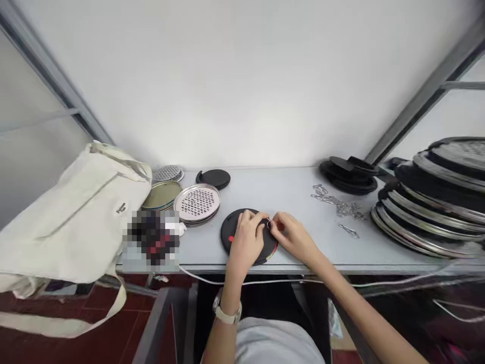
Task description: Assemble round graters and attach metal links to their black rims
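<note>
Pinching small silver metal loop [269, 224] in right grip [295, 236]; loosely open left grip [247, 238] best steadies round black disc [228, 224] beneath.

Bag [71, 217] cut off L, disc stack [435, 202] R; pixelated obj. [153, 240] unclear.

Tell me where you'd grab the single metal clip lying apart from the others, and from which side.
I'd pinch the lone metal clip at its middle, coming from above, with a fingertip on each long side. It lies flat on the table, long and narrow, with bare surface around it for fingertips, while the other clips lie bunched together.
</note>
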A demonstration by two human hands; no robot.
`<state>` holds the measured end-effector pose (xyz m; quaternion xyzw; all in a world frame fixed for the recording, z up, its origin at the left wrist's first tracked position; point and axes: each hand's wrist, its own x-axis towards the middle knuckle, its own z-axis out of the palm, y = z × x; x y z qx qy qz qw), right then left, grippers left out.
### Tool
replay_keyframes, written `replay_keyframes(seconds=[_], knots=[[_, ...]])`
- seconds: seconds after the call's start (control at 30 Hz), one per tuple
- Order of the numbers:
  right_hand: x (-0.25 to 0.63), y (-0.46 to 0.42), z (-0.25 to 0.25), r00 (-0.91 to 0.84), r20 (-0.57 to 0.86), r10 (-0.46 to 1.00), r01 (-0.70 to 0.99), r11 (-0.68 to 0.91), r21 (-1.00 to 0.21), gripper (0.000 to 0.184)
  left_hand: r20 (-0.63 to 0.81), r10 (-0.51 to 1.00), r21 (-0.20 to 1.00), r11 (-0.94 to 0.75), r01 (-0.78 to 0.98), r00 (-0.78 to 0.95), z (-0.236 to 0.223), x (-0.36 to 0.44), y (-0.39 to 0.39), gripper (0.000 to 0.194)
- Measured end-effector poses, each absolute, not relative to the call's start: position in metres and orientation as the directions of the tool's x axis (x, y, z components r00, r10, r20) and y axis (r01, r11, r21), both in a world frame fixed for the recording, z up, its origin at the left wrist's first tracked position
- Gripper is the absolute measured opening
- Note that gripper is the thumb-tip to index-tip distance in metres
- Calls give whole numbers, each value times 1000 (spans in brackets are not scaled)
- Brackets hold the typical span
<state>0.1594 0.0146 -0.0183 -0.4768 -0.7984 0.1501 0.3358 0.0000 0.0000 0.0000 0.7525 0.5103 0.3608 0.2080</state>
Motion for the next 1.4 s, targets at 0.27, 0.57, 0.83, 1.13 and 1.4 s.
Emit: replay_keyframes(seconds=[0.27,0.57,0.83,1.13,1.4], knots=[[159,15,-17,-314,408,857,660,506,-556,18,343,911,664,-408,627,229,2,0,-1,32],[159,15,-16,-315,443,839,679,526,-512,18,346,912,683,-406,607,221,3,0,-2,34],[159,15,-18,-316,483,817,705,543,-457,19,336,916,681,-397,616,219,4,1,-2,34],[159,15,-20,-340,510,790,749,556,-362,20,321,919,661,-391,640,229,6,2,-3,35],[158,14,-19,-363,557,747,774,575,-265,20,328,915,652,-398,645,233,5,1,-3,34]])
